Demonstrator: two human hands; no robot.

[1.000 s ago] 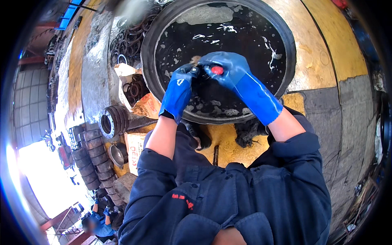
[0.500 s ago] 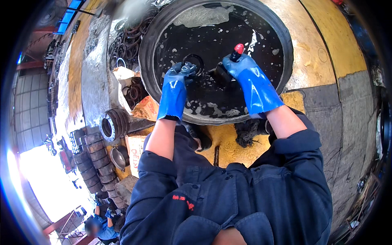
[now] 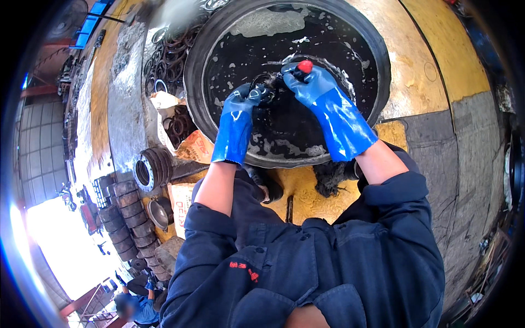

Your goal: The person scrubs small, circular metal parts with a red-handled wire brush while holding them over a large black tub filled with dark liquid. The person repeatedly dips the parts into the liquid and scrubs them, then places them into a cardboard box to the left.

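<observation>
Both of my hands wear blue rubber gloves and are over a wide round black tub (image 3: 196, 106) of dark liquid with patches of foam. My left hand (image 3: 241, 99) is closed on the near left side of a thin black ring (image 3: 267, 97), partly hidden by the glove. My right hand (image 3: 313, 83) is wrapped round a brush-like tool whose red handle end (image 3: 305, 66) sticks up from the fist. The glove hides most of the tool. Its working end meets the ring at the liquid's surface, where the water is stirred up.
Many black rings (image 3: 172, 54) lie heaped left of the tub. A torn paper sack (image 3: 164, 101) with more rings stands against its left side, with stacked thick rings (image 3: 152, 168) and a metal bowl (image 3: 159, 213) nearer. At lower left another person (image 3: 136, 306) works.
My right hand has moved left and slightly up, bringing the tool to the ring. The liquid between the hands is now churned. My left hand stays nearly in place.
</observation>
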